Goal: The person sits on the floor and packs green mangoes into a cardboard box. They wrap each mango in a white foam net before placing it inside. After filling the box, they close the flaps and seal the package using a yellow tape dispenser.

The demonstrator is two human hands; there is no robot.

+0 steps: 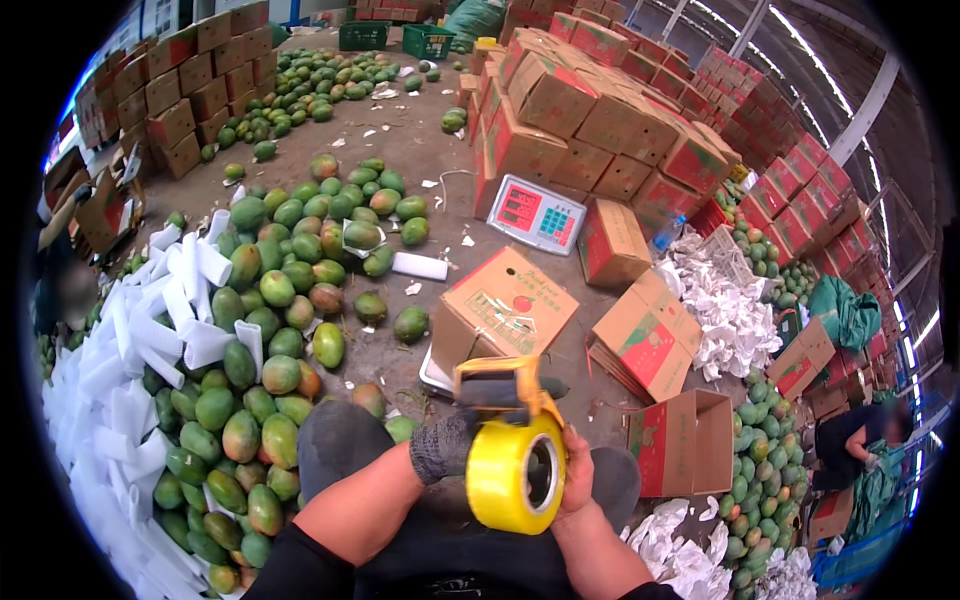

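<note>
- Head view: the landmark is the front box (508,302), a brown box on a white weighing platform (433,376) just ahead of the person's lap; its printed face looks up, set slantwise to the body.
- The tape dispenser (510,440) is on the person's side of the front box, between it and the lap. Its cutting end points toward the box and overlaps the box's near edge in view; whether they touch I cannot tell.
- Its long axis runs from the lap toward the front box. The yellow roll (493,478) sits at the end nearer the body, standing on edge, hollow core turned to the person's right.
- The left hand (440,450), in a grey knitted glove, grasps the dispenser from the left; its fingertips are hidden behind the roll. It looks the nearer of the two to the front box.
- The right hand (577,472), bare, holds the roll's right side; how far the fingers curl behind is hidden.
- Beyond the front box, slightly right, is the scale's display (537,214); right of the box, a flattened stack of boxes (652,335); left of it, green fruit (278,290), then white foam sleeves (120,400).
</note>
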